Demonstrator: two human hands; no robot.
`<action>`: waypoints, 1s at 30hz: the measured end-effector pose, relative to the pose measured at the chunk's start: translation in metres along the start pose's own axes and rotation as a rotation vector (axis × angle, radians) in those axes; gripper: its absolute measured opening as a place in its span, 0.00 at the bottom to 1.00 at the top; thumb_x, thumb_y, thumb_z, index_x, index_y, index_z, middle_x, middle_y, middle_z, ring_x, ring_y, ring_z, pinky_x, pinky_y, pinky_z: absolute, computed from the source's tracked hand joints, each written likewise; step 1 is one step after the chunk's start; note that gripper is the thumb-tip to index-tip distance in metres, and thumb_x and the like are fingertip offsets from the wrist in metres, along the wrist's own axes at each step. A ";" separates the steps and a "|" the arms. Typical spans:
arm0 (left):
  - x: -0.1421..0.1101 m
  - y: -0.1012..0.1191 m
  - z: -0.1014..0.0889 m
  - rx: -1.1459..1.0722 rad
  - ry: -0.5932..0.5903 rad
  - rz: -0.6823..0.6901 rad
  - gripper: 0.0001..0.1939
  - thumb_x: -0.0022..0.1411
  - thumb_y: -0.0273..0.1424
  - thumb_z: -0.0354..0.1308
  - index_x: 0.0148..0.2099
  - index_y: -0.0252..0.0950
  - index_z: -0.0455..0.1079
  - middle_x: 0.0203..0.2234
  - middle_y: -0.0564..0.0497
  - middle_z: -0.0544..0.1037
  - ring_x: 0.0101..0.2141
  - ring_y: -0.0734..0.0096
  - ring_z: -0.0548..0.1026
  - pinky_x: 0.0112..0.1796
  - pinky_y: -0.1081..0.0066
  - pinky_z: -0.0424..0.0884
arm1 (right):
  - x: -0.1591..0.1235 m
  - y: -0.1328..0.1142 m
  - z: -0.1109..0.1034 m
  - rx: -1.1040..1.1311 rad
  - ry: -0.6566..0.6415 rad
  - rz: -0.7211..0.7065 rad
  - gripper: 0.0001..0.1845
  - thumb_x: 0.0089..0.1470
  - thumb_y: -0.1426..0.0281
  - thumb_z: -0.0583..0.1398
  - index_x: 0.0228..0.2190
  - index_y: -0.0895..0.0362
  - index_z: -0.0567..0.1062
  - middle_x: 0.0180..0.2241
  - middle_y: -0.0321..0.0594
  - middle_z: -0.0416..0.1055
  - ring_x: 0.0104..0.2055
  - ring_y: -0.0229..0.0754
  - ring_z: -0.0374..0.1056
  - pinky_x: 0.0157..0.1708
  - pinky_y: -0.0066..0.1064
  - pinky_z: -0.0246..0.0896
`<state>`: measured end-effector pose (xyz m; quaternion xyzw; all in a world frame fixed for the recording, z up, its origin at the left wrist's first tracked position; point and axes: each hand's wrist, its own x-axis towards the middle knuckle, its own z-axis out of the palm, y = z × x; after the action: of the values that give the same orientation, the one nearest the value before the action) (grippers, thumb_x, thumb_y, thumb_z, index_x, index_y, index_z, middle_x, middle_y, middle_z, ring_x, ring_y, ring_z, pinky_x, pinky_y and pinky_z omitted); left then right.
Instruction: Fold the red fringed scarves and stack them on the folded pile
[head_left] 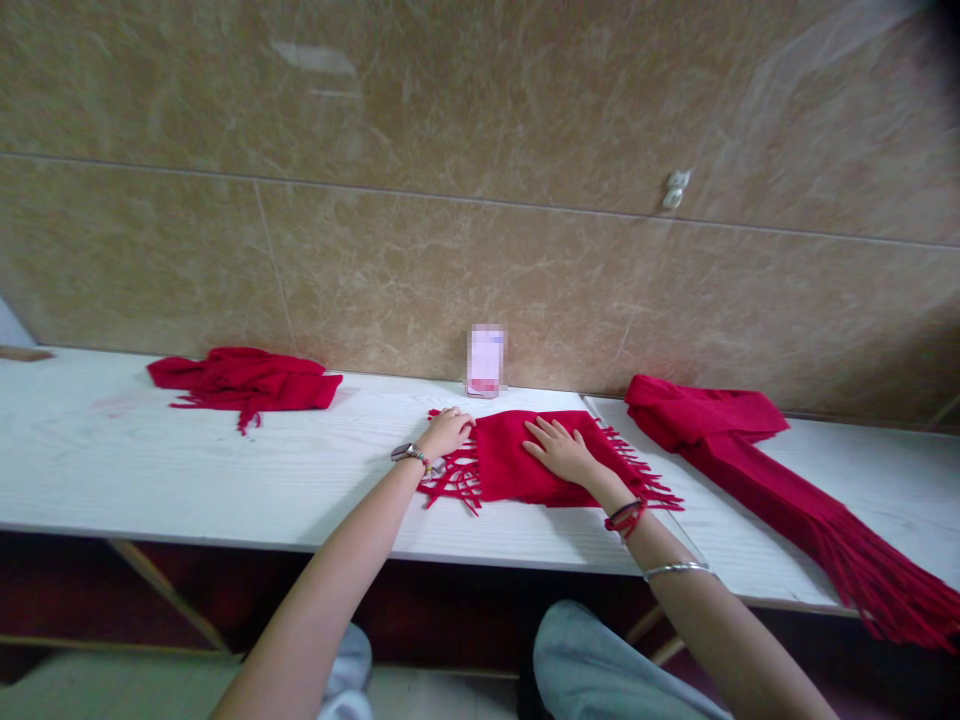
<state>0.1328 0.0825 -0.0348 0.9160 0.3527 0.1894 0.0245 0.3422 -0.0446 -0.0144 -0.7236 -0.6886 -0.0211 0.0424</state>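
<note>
A red scarf [510,463] lies folded into a flat rectangle on the white tabletop, with fringe fanning out at both its left and right ends. At its upper left edge, my left hand [445,434] has its fingers bent and closed on the fringe end; the fingertips are partly hidden. My right hand [561,452] rests flat on the middle of the cloth, fingers spread.
A loosely bunched red scarf [255,380] lies to the left. On the right, another red scarf [765,490] trails its fringe over the table's front edge. A blurred phone-like object [486,360] leans on the tiled wall [420,270] behind the white tabletop [225,480].
</note>
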 end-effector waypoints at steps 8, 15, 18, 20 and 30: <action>-0.008 0.003 -0.016 0.157 0.047 -0.181 0.11 0.61 0.29 0.48 0.39 0.39 0.71 0.38 0.44 0.69 0.44 0.57 0.64 0.43 0.60 0.61 | 0.000 0.000 0.000 -0.006 -0.002 0.006 0.29 0.59 0.55 0.43 0.59 0.50 0.52 0.62 0.41 0.45 0.62 0.53 0.41 0.54 0.58 0.41; -0.025 -0.018 -0.034 0.271 0.160 -0.478 0.14 0.59 0.21 0.44 0.40 0.30 0.71 0.40 0.36 0.68 0.44 0.51 0.65 0.42 0.55 0.61 | 0.000 0.001 0.003 -0.010 0.025 -0.009 0.29 0.59 0.55 0.43 0.59 0.50 0.53 0.62 0.42 0.47 0.62 0.54 0.41 0.54 0.58 0.41; -0.025 -0.022 -0.038 0.154 0.200 -0.368 0.14 0.57 0.21 0.45 0.41 0.33 0.70 0.39 0.42 0.69 0.43 0.59 0.66 0.43 0.62 0.64 | -0.001 0.001 0.004 -0.020 0.029 -0.017 0.28 0.59 0.56 0.42 0.59 0.50 0.53 0.62 0.42 0.47 0.62 0.54 0.41 0.53 0.59 0.41; -0.022 -0.017 -0.038 0.006 0.187 -0.156 0.16 0.55 0.19 0.46 0.40 0.35 0.71 0.39 0.47 0.70 0.42 0.66 0.67 0.45 0.68 0.63 | -0.001 0.000 0.004 -0.027 0.041 -0.026 0.28 0.60 0.56 0.43 0.59 0.50 0.53 0.62 0.43 0.48 0.62 0.55 0.41 0.53 0.60 0.41; -0.021 -0.018 -0.036 0.030 -0.048 0.082 0.13 0.52 0.18 0.46 0.29 0.36 0.71 0.28 0.51 0.74 0.35 0.68 0.70 0.41 0.70 0.64 | -0.003 -0.001 0.002 -0.004 0.051 -0.011 0.28 0.59 0.56 0.43 0.58 0.52 0.55 0.62 0.42 0.48 0.62 0.54 0.42 0.54 0.59 0.41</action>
<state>0.0935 0.0791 -0.0121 0.9343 0.3170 0.1629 0.0112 0.3406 -0.0472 -0.0168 -0.7190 -0.6913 -0.0411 0.0583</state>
